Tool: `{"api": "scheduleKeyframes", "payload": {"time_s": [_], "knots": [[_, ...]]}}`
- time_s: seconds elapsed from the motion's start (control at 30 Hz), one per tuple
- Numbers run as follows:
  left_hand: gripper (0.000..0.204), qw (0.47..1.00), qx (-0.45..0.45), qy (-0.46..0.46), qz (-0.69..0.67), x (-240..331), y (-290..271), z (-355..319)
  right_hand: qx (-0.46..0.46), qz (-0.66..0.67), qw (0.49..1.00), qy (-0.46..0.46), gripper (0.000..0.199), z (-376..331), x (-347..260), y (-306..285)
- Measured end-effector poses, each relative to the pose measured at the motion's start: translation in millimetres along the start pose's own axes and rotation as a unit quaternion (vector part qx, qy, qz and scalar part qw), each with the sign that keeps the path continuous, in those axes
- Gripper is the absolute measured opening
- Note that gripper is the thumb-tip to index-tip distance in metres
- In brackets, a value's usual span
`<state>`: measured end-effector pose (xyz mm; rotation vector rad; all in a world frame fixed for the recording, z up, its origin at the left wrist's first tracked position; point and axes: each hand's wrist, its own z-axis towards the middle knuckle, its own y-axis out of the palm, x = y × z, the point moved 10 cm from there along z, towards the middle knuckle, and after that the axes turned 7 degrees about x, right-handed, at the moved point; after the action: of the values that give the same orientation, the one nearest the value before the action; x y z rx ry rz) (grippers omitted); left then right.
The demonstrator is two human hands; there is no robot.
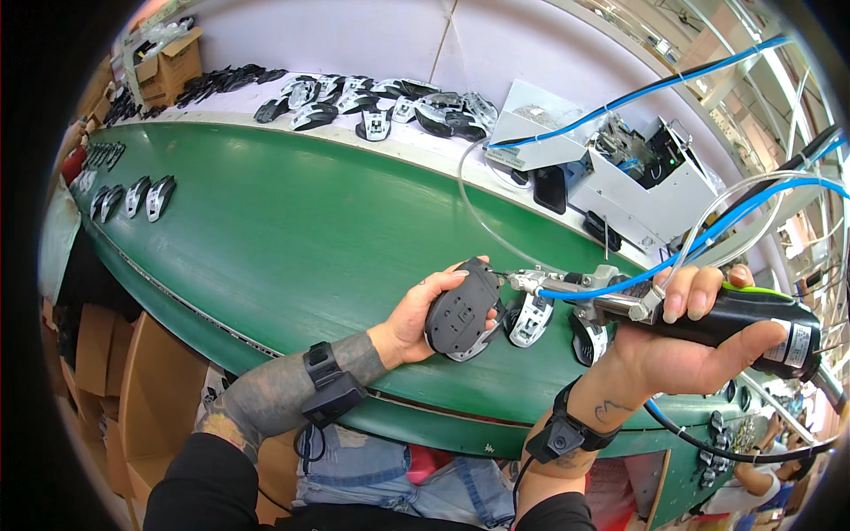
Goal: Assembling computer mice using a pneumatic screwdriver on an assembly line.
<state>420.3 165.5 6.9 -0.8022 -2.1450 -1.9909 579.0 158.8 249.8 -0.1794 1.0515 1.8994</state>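
My left hand [409, 323] grips a black computer mouse [462, 311], its dark underside turned up and tilted, just above the green conveyor belt [292, 239]. Wrapped round the black body of a power screwdriver [708, 326] is my right hand [664, 354]. The tool lies nearly level, its metal nose pointing left at the mouse's upper right edge. Whether the bit touches a screw there is too small to tell. A grey-and-black mouse [529, 320] rests on the belt beneath the nose, and another mouse [588, 340] sits beside it to the right.
Blue air hose [655, 88] and clear tubing run from the tool past a white screw-feeding machine [642, 190] at the back right. Mouse shells [374, 124] crowd the white ledge behind the belt. More mice [159, 198] stand at far left. A person [753, 485] works at lower right.
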Motion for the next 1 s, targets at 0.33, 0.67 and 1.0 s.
{"api": "scheduleKeyframes", "payload": {"time_s": [0.33, 0.67, 1.0], "knots": [[0.053, 0.999, -0.029, -0.014, 0.019, 0.4, 12.1, -1.4, 0.002, -0.013, 1.0, -0.016, 0.06, -0.5, -3.5, 3.4], [0.046, 0.988, 0.129, 0.071, 0.04, 20.1, -36.0, 11.8, -0.004, -0.001, 1.0, -0.007, 0.057, 1.6, 0.8, -1.1], [0.052, 0.998, 0.031, 0.051, 0.003, 16.7, -5.8, 4.6, -0.019, 0.007, 1.0, 0.021, 0.057, 2.8, 12.6, 1.5]]}}
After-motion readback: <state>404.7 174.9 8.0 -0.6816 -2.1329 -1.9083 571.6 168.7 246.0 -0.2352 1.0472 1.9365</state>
